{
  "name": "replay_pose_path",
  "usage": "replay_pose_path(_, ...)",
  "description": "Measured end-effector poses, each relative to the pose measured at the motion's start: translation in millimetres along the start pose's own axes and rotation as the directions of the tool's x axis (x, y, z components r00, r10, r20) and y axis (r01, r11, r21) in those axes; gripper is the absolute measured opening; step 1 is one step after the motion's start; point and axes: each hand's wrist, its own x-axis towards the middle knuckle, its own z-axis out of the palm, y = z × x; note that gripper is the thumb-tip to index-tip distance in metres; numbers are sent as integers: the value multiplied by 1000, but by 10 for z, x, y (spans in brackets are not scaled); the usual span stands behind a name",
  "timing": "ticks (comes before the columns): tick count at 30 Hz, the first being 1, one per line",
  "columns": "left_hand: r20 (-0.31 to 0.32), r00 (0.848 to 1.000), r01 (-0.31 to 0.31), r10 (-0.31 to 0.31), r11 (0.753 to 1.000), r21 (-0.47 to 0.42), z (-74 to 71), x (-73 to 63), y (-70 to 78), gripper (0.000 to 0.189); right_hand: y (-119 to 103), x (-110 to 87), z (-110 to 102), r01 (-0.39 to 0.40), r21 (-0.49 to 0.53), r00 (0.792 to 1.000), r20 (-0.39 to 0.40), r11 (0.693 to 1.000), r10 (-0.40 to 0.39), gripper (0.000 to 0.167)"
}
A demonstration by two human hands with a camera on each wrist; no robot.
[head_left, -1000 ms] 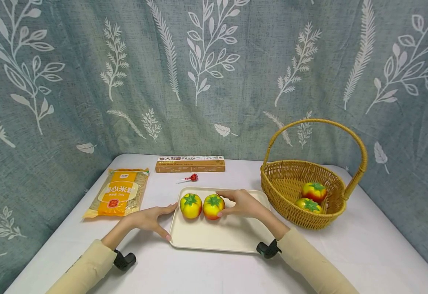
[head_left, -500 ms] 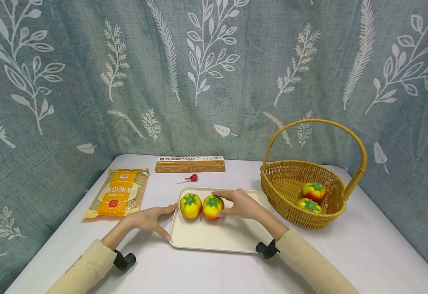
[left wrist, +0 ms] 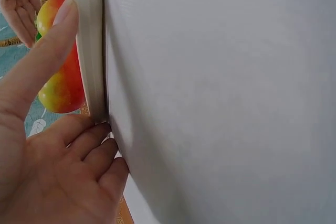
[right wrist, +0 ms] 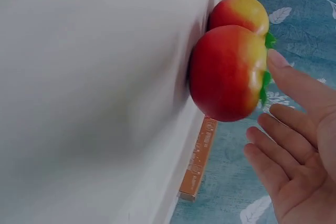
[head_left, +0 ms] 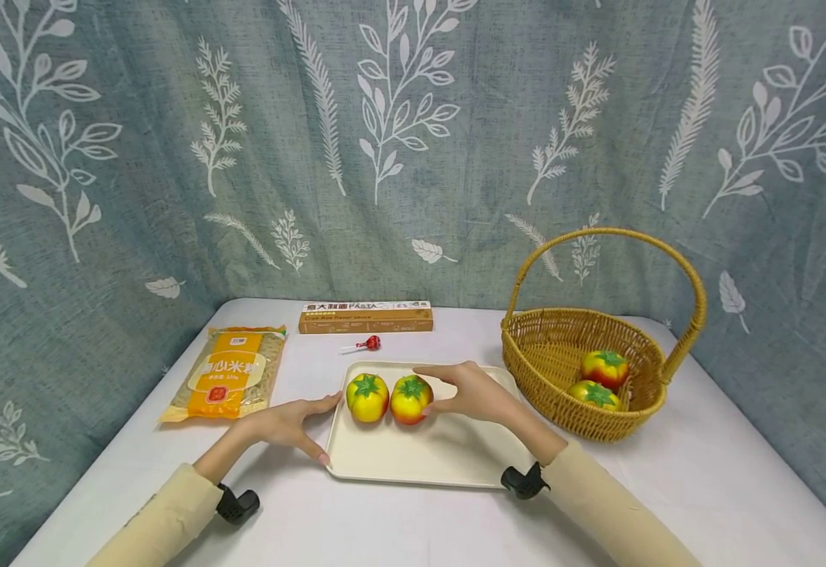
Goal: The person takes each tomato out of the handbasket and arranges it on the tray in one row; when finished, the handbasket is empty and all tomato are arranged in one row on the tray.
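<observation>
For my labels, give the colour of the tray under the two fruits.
The tray is plain cream; the head view shows it best.

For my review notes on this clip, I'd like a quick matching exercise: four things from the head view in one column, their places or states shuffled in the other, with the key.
Things
1. left hand
2. right hand
3. lollipop
4. wicker basket

Places and states
A. has two fruits inside
B. lies between the pasta box and the tray
C. at the tray's left edge
D. over the tray, beside the right-hand fruit

Pairs: 1-C, 2-D, 3-B, 4-A
</observation>
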Motion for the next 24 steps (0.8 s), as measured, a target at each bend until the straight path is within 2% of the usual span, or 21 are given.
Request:
replay_pose_path(8, -11, 1000, -8, 8, 1000, -5, -7, -7, -25, 106, -34, -165, -209, -22, 17, 1000, -21, 1000, 22, 58)
replay_pose_path(15, -11, 1000, -13, 14, 1000, 2, 1, -12, -28, 106, 17, -284, -342, 29, -19, 997, -67, 999, -31, 63)
replay_pose_path(24, -8, 1000, -7, 7, 1000, 12, 1, 1, 6, 106, 55, -485, -508, -22, -15, 998, -62, 1000, 21, 66)
